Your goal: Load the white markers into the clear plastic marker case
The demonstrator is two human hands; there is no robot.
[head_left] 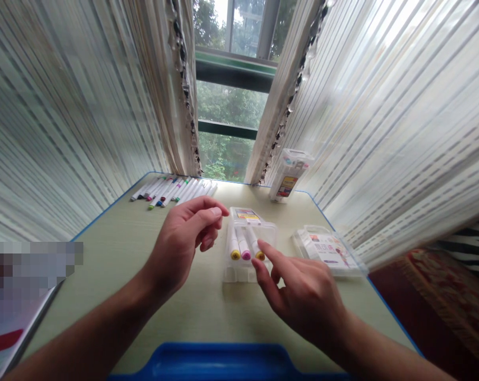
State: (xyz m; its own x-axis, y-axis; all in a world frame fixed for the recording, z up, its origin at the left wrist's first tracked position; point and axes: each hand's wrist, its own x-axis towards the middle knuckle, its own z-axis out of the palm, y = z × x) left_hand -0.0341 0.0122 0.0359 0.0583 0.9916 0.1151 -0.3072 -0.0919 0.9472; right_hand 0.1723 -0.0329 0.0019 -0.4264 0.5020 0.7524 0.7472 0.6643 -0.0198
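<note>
A clear plastic marker case [228, 274] lies on the table in front of me. Inside it are three white markers: one with a yellow end [235, 255], one with a pink-purple end [245, 255], and on the right one with a dark yellow end [260, 255]. The thumb and index finger of my right hand [303, 283] pinch that right-hand marker by its end. To the left of the case, my left hand [180, 241] hovers with its fingers curled and thumb against the index finger; nothing shows in it.
Several white markers [172, 190] with coloured ends lie at the back left. A clear case [289, 177] stands upright at the back right, and a flat clear case with a printed label [326, 251] lies at the right edge. A blue tray [223, 360] borders the table's front.
</note>
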